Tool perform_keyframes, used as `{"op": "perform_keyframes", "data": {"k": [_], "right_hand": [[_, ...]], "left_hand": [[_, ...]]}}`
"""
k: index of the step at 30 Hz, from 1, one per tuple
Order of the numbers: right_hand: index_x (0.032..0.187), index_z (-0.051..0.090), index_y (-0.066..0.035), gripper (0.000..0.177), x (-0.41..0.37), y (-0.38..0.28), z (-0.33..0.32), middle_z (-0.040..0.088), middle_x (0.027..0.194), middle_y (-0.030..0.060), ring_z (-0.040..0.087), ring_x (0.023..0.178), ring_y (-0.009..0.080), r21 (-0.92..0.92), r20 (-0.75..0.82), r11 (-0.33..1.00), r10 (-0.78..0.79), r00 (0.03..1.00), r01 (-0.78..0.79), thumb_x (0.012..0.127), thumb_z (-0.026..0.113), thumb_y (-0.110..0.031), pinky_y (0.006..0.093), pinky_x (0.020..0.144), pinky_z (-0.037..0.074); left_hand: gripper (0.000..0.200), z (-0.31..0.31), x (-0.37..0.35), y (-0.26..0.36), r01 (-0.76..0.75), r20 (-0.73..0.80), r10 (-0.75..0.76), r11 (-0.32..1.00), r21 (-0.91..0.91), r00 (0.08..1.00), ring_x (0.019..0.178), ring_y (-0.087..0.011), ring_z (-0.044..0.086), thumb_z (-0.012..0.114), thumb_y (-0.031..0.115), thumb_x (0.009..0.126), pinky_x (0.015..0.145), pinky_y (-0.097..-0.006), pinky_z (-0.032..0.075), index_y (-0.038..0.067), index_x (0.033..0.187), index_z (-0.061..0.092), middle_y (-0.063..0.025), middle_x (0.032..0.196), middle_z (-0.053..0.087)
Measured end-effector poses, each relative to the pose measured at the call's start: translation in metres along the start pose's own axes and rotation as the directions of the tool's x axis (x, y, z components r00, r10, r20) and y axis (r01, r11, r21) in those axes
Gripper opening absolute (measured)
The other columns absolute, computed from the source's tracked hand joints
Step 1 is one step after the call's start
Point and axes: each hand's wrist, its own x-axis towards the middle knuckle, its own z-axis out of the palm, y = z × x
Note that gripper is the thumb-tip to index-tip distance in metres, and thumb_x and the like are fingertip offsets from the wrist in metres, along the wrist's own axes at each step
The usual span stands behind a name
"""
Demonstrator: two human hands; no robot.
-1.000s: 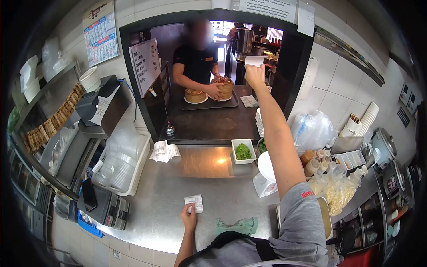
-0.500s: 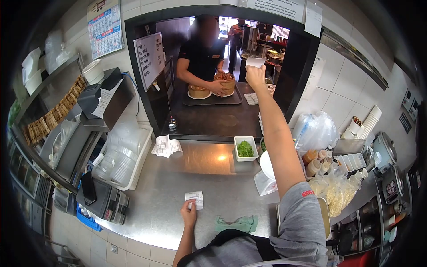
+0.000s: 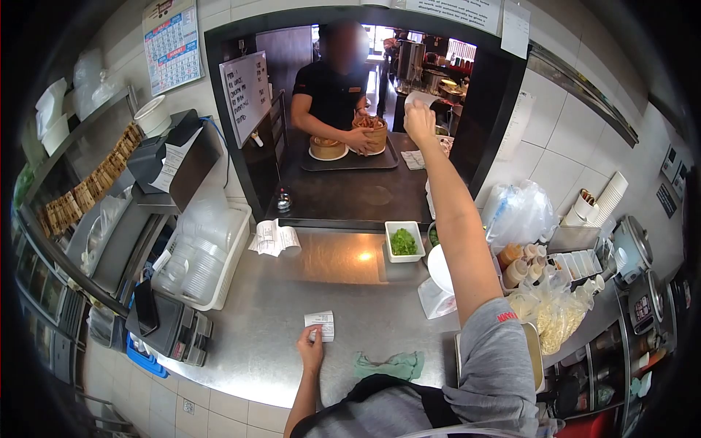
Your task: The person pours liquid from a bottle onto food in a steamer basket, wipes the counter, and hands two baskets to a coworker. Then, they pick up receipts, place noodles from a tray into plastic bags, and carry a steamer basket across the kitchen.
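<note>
My left hand (image 3: 311, 349) is low over the steel counter, its fingers closed on the lower left edge of a small printed receipt (image 3: 321, 326). My right arm stretches far forward through the serving window. At its end my right hand (image 3: 420, 124) is closed on a white paper slip (image 3: 422, 98), held up above the dark ledge. Beyond the window a person in a black shirt (image 3: 328, 98) has both hands around a bamboo steamer (image 3: 374, 137). Another bamboo steamer (image 3: 327, 150) sits beside it on a dark tray (image 3: 321, 166).
On the counter (image 3: 277, 292) are a green cloth (image 3: 388, 366), a white tub of chopped greens (image 3: 403, 243) and curled receipts (image 3: 274, 239). A crate of plastic containers (image 3: 234, 252) stands left, with a phone (image 3: 145, 306) nearby. Sauce bottles (image 3: 515, 272) and bags (image 3: 548, 314) stand right.
The slip in my right hand has tilted, and that hand has shifted very slightly. My left hand stays on the receipt. The person's head beyond the window has moved a little right.
</note>
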Motion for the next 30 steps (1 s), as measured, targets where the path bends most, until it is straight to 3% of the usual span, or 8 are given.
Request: {"op": "perform_keyframes", "data": {"k": [5, 8, 11, 14, 22, 25, 27, 30], "right_hand": [[0.116, 0.046, -0.011, 0.045, 0.013, -0.004, -0.017, 0.056, 0.106, 0.0218, 0.056, 0.094, 0.0413, 0.222, 0.297, 0.892, 0.322, 0.899, -0.393, 0.073, 0.050, 0.002, 0.0451, 0.077, 0.046], [0.135, 0.029, -0.017, 0.071, 0.013, -0.004, -0.030, 0.053, 0.115, 0.0233, 0.055, 0.103, 0.0384, 0.665, 0.123, 0.667, 0.347, 0.930, -0.337, 0.072, 0.050, 0.008, 0.0409, 0.083, 0.045], [0.133, 0.041, -0.008, 0.066, 0.012, 0.000, -0.051, 0.053, 0.121, 0.0167, 0.054, 0.109, 0.0255, 0.949, 0.255, 0.105, 0.299, 0.920, -0.298, 0.072, 0.042, 0.017, 0.0311, 0.090, 0.044], [0.118, 0.055, 0.002, 0.052, 0.008, 0.015, -0.078, 0.054, 0.120, 0.0159, 0.059, 0.101, 0.0238, 0.842, 0.489, -0.355, 0.182, 0.853, -0.407, 0.071, 0.039, 0.019, 0.0311, 0.088, 0.049], [0.114, 0.055, 0.008, 0.048, 0.008, 0.063, -0.126, 0.056, 0.116, 0.0186, 0.057, 0.104, 0.0240, 0.857, 0.471, -0.345, 0.218, 0.855, -0.384, 0.068, 0.041, 0.018, 0.0329, 0.091, 0.047], [0.103, 0.060, 0.006, 0.043, 0.029, 0.117, -0.139, 0.061, 0.105, 0.0153, 0.060, 0.094, 0.0237, 0.926, 0.272, -0.354, 0.381, 0.884, -0.132, 0.066, 0.043, 0.019, 0.0303, 0.080, 0.051], [0.101, 0.061, 0.004, 0.044, 0.052, 0.160, -0.154, 0.062, 0.103, 0.0145, 0.060, 0.092, 0.0222, 0.961, 0.140, -0.272, 0.613, 0.778, 0.041, 0.064, 0.044, 0.020, 0.0299, 0.078, 0.050], [0.099, 0.064, 0.001, 0.044, 0.067, 0.225, -0.157, 0.062, 0.102, 0.0137, 0.059, 0.090, 0.0199, 0.996, 0.000, 0.051, 0.833, 0.554, -0.077, 0.063, 0.046, 0.018, 0.0275, 0.076, 0.048]], "left_hand": [[0.008, -0.003, 0.000, 0.014, 0.119, 0.034, -0.121, 0.992, 0.032, 0.992, 0.060, -0.0040, 0.046, 0.059, 0.006, 0.084, 0.049, -0.0201, 0.035, 0.001, 0.089, 0.064, -0.0002, 0.076, 0.061], [0.008, -0.001, 0.000, 0.008, 0.041, 0.005, -0.041, 0.999, -0.006, 0.999, 0.057, -0.0053, 0.046, 0.059, 0.005, 0.083, 0.047, -0.0217, 0.035, 0.002, 0.088, 0.065, -0.0035, 0.074, 0.063], [0.008, -0.001, 0.001, 0.005, 0.024, 0.010, -0.024, 1.000, -0.007, 1.000, 0.057, -0.0054, 0.046, 0.059, 0.005, 0.083, 0.047, -0.0219, 0.034, 0.003, 0.087, 0.065, -0.0035, 0.074, 0.063], [0.007, 0.001, 0.001, -0.005, 0.008, -0.005, -0.008, 1.000, -0.026, 1.000, 0.057, -0.0059, 0.047, 0.059, 0.005, 0.083, 0.048, -0.0223, 0.035, 0.002, 0.087, 0.064, -0.0034, 0.073, 0.062], [0.008, -0.002, 0.000, 0.001, 0.019, 0.034, -0.019, 1.000, 0.016, 0.999, 0.067, -0.0087, 0.052, 0.058, 0.005, 0.084, 0.057, -0.0232, 0.042, -0.001, 0.087, 0.062, -0.0064, 0.077, 0.063], [0.009, -0.002, -0.001, 0.012, 0.073, 0.038, -0.075, 0.996, 0.057, 0.996, 0.069, -0.0094, 0.053, 0.058, 0.006, 0.084, 0.059, -0.0237, 0.043, -0.002, 0.088, 0.061, -0.0066, 0.078, 0.063], [0.009, 0.000, -0.001, 0.006, 0.059, 0.046, -0.060, 0.998, 0.015, 0.997, 0.070, -0.0097, 0.054, 0.058, 0.006, 0.085, 0.060, -0.0241, 0.044, -0.001, 0.088, 0.061, -0.0063, 0.079, 0.063], [0.007, 0.000, -0.001, -0.001, 0.071, 0.041, -0.072, 0.997, 0.020, 0.997, 0.070, -0.0091, 0.054, 0.058, 0.006, 0.085, 0.059, -0.0233, 0.044, 0.000, 0.087, 0.062, -0.0057, 0.079, 0.063]]}}
